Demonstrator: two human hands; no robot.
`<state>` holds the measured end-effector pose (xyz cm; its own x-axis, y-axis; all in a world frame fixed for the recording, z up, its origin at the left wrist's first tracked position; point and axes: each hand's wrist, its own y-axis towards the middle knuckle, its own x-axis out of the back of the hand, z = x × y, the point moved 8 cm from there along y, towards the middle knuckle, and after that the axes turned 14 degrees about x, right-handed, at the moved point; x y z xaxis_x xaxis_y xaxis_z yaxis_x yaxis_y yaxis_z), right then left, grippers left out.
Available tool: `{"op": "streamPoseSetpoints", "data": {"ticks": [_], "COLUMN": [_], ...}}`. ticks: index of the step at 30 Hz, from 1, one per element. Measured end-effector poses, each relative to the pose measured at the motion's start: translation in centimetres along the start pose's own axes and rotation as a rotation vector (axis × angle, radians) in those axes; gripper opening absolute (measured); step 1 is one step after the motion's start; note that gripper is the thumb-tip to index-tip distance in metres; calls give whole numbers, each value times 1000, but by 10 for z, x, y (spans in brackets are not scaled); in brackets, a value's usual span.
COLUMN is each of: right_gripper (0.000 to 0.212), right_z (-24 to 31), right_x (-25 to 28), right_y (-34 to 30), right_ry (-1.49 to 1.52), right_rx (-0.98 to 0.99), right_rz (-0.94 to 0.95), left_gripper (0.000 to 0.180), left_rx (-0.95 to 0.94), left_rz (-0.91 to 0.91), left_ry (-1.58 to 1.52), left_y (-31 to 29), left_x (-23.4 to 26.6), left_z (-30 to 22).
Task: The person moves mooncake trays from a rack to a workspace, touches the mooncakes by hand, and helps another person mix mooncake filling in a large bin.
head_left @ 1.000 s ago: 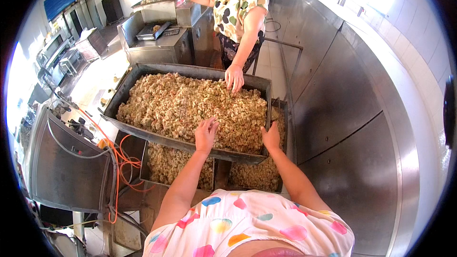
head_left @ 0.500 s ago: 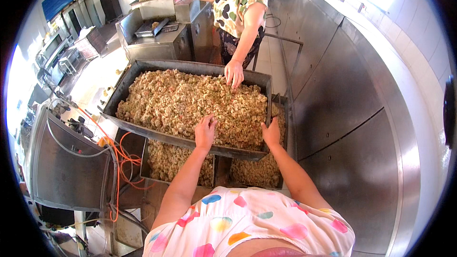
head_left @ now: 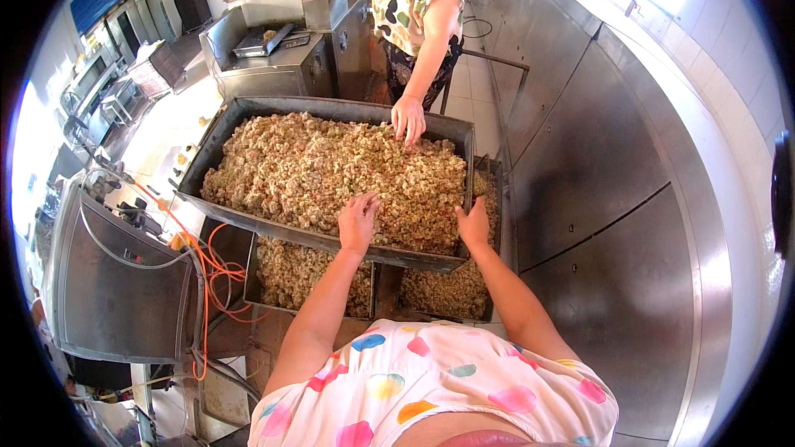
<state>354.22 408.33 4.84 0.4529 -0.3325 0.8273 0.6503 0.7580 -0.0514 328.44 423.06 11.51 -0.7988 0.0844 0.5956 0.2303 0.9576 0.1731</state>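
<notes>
A large dark metal tray [head_left: 281, 226] filled with crumbly, light-brown food mixture [head_left: 331, 170] lies across in front of me. My left hand [head_left: 357, 223] reaches over its near side, fingers slightly bent and apart at the surface of the mixture. At the right end, my right hand [head_left: 474, 227] straddles the tray's wall near the corner, the thumb inside and the fingers outside. Across from me, a co-worker's hand [head_left: 408, 118] reaches down over the far rim to the mixture, fingertips partly hidden in it.
Beneath the tray stand more metal trays of similar mixture [head_left: 310, 277]. Orange cables [head_left: 217, 269] trail beside a steel cabinet [head_left: 124, 281] on the left. A steel panel wall [head_left: 596, 199] runs along the right. Behind the tray are a steel counter [head_left: 281, 70] and the co-worker [head_left: 418, 16].
The view has shifted slightly. Both my hands stay at nearly the same places on the tray, and the co-worker's hand remains at the far rim.
</notes>
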Motion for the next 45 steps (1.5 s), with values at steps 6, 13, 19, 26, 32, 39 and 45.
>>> {"op": "streamPoseSetpoints", "data": {"ticks": [6, 13, 19, 26, 32, 39, 45], "right_gripper": [69, 71, 71, 71, 67, 67, 69], "right_z": [7, 4, 0, -2, -6, -3, -1], "right_x": [4, 3, -1, 2, -2, 8, 3], "right_y": [-3, -2, 1, 6, 8, 12, 6], "right_ry": [44, 54, 52, 120, 38, 49, 108], "right_rx": [-33, -26, -38, -8, 38, 43, -23], "right_rz": [57, 36, 57, 49, -10, -22, 13], "left_gripper": [22, 21, 24, 23, 21, 23, 22], "left_rx": [31, 17, 95, 210, 111, 121, 125], "left_rz": [-8, 21, 73, 133, 125, 208, 131], "left_ry": [28, 36, 101, 14, 5, -5, -72], "left_y": [-1, 1, 5, 10, 13, 10, 9], "left_x": [3, 3, -1, -10, -17, -26, -19], "left_z": [1, -4, -1, 11, 14, 11, 13]}}
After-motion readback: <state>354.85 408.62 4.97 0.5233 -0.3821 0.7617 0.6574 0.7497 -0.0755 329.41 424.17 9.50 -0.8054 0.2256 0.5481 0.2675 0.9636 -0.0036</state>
